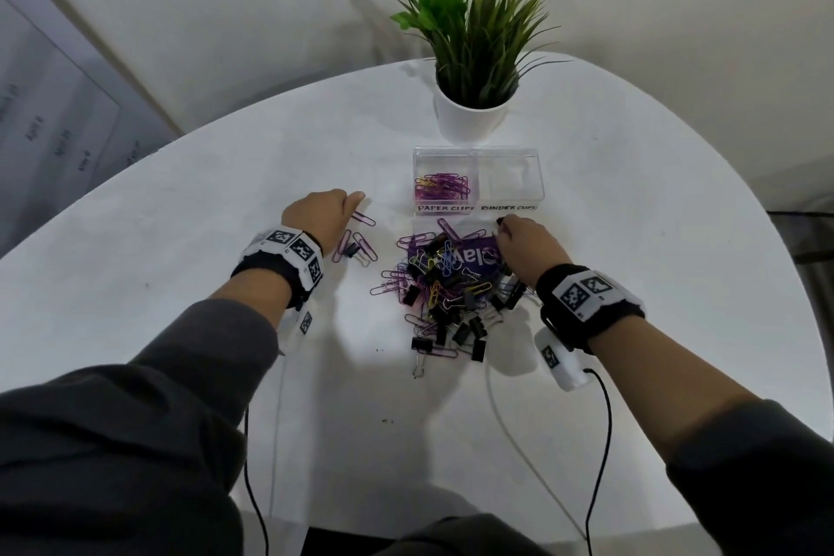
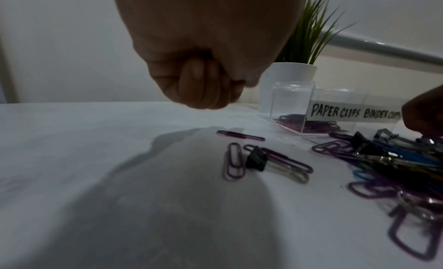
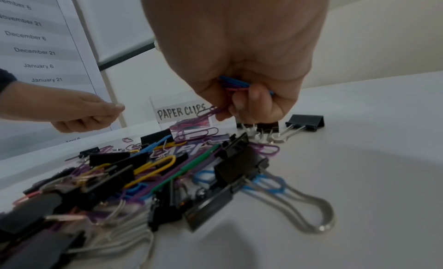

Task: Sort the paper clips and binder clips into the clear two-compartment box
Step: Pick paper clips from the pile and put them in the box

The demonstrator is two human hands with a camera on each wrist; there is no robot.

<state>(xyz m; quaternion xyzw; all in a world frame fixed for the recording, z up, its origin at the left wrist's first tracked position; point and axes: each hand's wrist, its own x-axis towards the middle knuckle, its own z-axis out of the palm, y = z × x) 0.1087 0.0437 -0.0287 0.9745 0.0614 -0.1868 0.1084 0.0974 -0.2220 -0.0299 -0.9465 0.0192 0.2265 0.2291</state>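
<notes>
1. Box (image 1: 478, 181): left compartment holds purple and yellow paper clips (image 1: 442, 187); right compartment holds nothing.
2. Potted plant (image 1: 471, 113) stands just behind the box.
3. Pile (image 1: 447, 284) of mixed clips lies before the box.
4. Right hand (image 3: 242, 95) pinches several paper clips above the pile.
5. Left hand (image 1: 322, 217): fingers curled, holding nothing visible.

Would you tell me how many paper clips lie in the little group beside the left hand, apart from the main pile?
3 purple paper clips: one nearest the fingers, one beside the black binder clip, one partly hidden by it.
</notes>
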